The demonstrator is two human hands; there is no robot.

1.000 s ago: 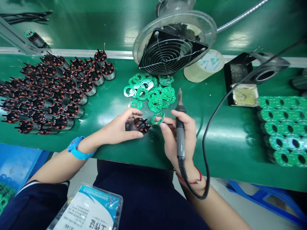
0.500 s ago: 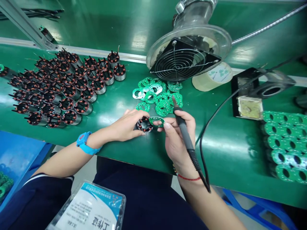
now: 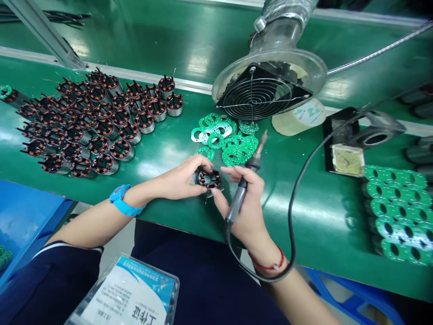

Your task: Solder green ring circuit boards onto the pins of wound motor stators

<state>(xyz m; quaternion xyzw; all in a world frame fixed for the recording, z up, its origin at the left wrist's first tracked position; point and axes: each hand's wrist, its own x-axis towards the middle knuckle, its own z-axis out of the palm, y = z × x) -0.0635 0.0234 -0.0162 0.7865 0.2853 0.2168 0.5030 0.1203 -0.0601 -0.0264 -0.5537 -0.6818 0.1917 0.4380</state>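
My left hand (image 3: 176, 179) grips a small wound motor stator (image 3: 209, 178) with copper coils and black pins, held just above the green bench (image 3: 169, 149). My right hand (image 3: 244, 198) holds a soldering iron (image 3: 246, 178) along the palm, tip pointing up and away, while its fingertips press on the stator's right side. A green ring circuit board that these fingers held is now against the stator and barely shows. A loose pile of green ring boards (image 3: 226, 137) lies just beyond both hands.
Many bare stators (image 3: 91, 122) lie in rows at the left. A fume extractor fan (image 3: 267, 88) stands behind the pile, with a tape roll (image 3: 301, 116) beside it. An iron stand with sponge (image 3: 348, 153) and stators capped with green boards (image 3: 395, 212) are at right.
The right hand brought the green ring board from beside the stator onto it. The soldering iron swung so its tip now tilts right. The view shifted a little.
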